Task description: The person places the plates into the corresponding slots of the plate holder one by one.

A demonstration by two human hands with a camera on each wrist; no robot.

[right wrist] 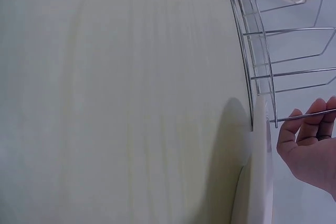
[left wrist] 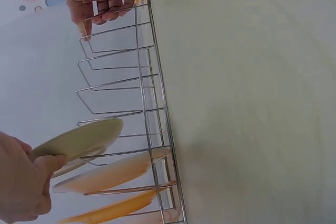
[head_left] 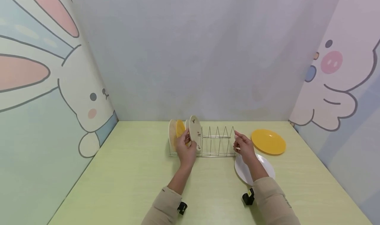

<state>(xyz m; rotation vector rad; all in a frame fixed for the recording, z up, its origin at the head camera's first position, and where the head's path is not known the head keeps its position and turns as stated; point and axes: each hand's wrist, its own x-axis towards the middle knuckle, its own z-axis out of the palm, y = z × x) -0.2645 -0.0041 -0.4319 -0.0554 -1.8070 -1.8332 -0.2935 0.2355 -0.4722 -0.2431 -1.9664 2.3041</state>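
One round, printed plate (head_left: 195, 131) is pinched in the left hand (head_left: 186, 151); the right hand (head_left: 245, 147), fingers curled, grips the wire rack's (head_left: 212, 156) three o'clock end.

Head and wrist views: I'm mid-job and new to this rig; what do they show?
There is no machine: a person works with two bare hands. The head view looks forward and down; the other two are shot from each wrist. On the table, a wire rack holds plates standing near its left end, one of them yellow. To the right lie a white plate and a flat yellow plate. The left hand grips a cream plate with small motifs at the rack; whether it sits in a slot is unclear. The right hand holds the rack's right end.
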